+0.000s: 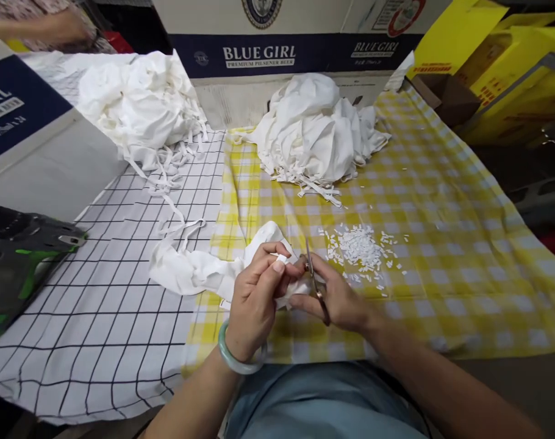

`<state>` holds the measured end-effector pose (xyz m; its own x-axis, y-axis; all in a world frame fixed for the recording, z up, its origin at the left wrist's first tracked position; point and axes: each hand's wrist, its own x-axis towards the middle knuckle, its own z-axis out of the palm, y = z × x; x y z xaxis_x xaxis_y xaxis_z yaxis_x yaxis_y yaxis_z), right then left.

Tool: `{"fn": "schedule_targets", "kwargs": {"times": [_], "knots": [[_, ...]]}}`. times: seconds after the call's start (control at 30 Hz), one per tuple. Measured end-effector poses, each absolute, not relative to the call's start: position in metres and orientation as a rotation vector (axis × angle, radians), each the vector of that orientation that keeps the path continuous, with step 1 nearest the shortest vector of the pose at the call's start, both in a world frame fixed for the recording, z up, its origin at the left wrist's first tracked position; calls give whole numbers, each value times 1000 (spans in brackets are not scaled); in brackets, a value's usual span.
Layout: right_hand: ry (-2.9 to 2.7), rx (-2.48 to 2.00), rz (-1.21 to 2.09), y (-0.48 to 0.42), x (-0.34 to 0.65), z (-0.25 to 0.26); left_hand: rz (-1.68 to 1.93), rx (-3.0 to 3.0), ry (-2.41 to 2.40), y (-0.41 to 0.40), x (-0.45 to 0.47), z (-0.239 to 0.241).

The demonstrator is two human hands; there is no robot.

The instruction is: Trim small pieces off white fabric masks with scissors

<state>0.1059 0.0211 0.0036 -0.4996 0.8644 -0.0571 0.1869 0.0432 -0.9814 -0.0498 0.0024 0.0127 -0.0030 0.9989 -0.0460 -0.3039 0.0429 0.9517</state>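
Observation:
My left hand (254, 292), with a pale green bangle on its wrist, pinches a white cloth piece (199, 268) by a small tab at the fingertips. My right hand (336, 296) is closed around small scissors (315, 280), blades pointing up next to that tab. The cloth trails left across the table. A scatter of small white cut bits (360, 250) lies just right of the scissors on the yellow checked cloth (442, 244).
Two heaps of white cloth pieces with straps lie further back: one (316, 131) on the yellow cloth, one (143, 110) on the black-grid white cloth (99, 317). Blue Girl cartons (268, 49) stand behind and at left. A green-black tool (21, 262) lies left. Another person's arm (44, 27) shows top left.

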Motion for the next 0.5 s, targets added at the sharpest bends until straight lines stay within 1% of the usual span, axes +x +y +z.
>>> {"fn": "schedule_targets", "kwargs": {"times": [0.13,0.2,0.3,0.5], "knots": [[-2075,-1312,947,22,144,11,1255,1030,1048,4,-29,4],[-2156,-1364,810,22,156,14,1195,1093,1074,4,-20,4],[-2188,-1381,771,22,166,16,1147,1192,1090,4,-10,3],[-2193,-1471,817,21,176,17,1115,1329,1120,7,-1,-1]]}}
